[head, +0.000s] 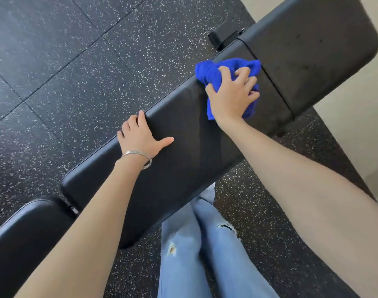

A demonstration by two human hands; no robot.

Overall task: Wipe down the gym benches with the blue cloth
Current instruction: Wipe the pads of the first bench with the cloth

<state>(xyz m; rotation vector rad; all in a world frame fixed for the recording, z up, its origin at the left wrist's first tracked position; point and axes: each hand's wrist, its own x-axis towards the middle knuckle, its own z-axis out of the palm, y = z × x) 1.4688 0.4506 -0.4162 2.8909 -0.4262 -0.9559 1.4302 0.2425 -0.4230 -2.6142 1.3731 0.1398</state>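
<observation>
Plainly, the long black padded vinyl bench (183,147) runs on a diagonal, from the lower left near the person's body up to the right and away. Any wiping stroke has to follow that axis.

The crumpled blue terry cloth (207,72) lies on top of the long pad toward its far right end, just short of the narrow seam (269,76) that separates it from the wider black seat pad (312,50). The right hand (231,95) is on top of the cloth, fingers curled into its folds and bunching it against the vinyl, so this is the working hand and the nearer one to the unwiped seat pad.

The left hand (138,136) holds nothing. It rests palm down on the same pad, closer to the body, thumb spread across the top and fingertips reaching the pad's far edge. It appears to be bracing. Thin silver bangles (140,157) sit on that wrist.

My judgement is that the cloth can travel two ways along the axis: up and right over the seam onto the seat pad, or back down-left toward the left hand, which would then need to lift clear.

A second black pad (22,233) shows at the lower left, apart from the long one. The speckled black rubber floor (65,72) lies beneath, and light blue ripped jeans (194,244) stand beside the near edge.
</observation>
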